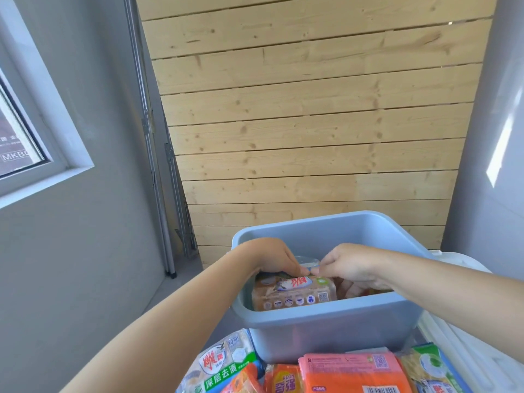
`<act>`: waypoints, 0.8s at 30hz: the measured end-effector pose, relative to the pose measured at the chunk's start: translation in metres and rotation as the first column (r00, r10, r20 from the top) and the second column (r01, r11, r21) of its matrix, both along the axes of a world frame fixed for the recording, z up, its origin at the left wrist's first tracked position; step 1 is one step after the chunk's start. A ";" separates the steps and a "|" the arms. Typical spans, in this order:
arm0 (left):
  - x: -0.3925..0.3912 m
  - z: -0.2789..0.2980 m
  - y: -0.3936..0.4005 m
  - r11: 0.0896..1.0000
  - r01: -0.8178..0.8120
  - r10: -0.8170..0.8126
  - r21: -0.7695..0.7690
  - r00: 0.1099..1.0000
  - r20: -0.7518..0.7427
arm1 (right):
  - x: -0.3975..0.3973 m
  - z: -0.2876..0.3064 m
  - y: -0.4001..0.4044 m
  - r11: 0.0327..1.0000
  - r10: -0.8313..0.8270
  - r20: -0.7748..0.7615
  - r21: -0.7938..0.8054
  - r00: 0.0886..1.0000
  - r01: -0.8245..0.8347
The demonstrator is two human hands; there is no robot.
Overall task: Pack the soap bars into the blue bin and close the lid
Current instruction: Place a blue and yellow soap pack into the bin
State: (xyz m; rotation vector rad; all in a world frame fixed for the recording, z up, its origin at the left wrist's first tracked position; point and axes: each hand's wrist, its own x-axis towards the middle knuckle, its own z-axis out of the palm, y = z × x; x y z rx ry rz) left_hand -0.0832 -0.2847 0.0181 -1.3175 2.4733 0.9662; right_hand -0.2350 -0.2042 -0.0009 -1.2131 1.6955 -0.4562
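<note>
An open blue bin (326, 333) stands in front of me. Inside it, a wrapped brown soap pack (295, 293) stands on its edge against the near wall. My left hand (272, 256) grips the pack's top edge from the left. My right hand (351, 268) reaches into the bin from the right, its fingertips pinching the pack's wrapper at the top. Several more wrapped soap packs lie in front of the bin: a pink one (354, 373), an orange one (283, 378) and a clear one with green print (221, 364). The bin's bottom is hidden.
A white lid (467, 350) lies to the right of the bin, partly under it. Another soap pack with green print (431, 370) rests on the lid. A wooden plank wall rises behind the bin. A grey wall with a window is at the left.
</note>
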 end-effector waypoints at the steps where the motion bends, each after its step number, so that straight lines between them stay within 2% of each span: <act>1: 0.002 -0.001 -0.002 1.000 -0.014 0.014 0.004 1.000 -0.012 | -0.001 0.000 0.000 1.000 0.015 0.070 0.026 0.997 -0.017; 6: 0.007 -0.005 -0.006 1.000 -0.025 0.025 -0.008 1.000 -0.011 | -0.008 0.000 0.005 0.987 0.063 0.352 0.116 0.934 -0.110; 9: 0.012 -0.002 -0.007 0.962 0.039 -0.023 0.272 0.998 -0.063 | -0.009 0.002 0.009 0.970 0.140 0.404 0.125 0.904 -0.206; 11: 0.014 0.002 -0.009 0.922 0.057 -0.052 0.383 0.998 -0.023 | -0.010 0.002 0.009 0.962 0.193 0.379 0.109 0.905 -0.251; 14: 0.008 0.001 -0.008 0.937 0.079 -0.107 0.341 0.992 0.063 | -0.008 -0.003 0.008 0.967 0.205 0.316 0.079 0.926 -0.242; 17: 0.006 -0.004 -0.006 0.942 0.071 -0.100 0.329 0.992 0.073 | -0.008 -0.006 0.007 0.963 0.265 0.109 0.023 0.958 -0.269; 19: 0.006 -0.006 -0.004 0.939 0.075 -0.104 0.335 0.992 0.070 | -0.006 -0.004 0.008 0.944 0.328 -0.098 -0.001 0.940 -0.330; 20: 0.006 -0.007 -0.003 0.944 0.086 -0.117 0.319 0.990 0.078 | -0.005 -0.003 0.008 0.940 0.336 -0.152 -0.009 0.929 -0.341; 24: 0.004 -0.003 0.002 0.975 0.198 -0.211 0.099 0.967 0.142 | -0.001 -0.004 0.007 0.966 0.257 -0.058 -0.008 0.965 -0.258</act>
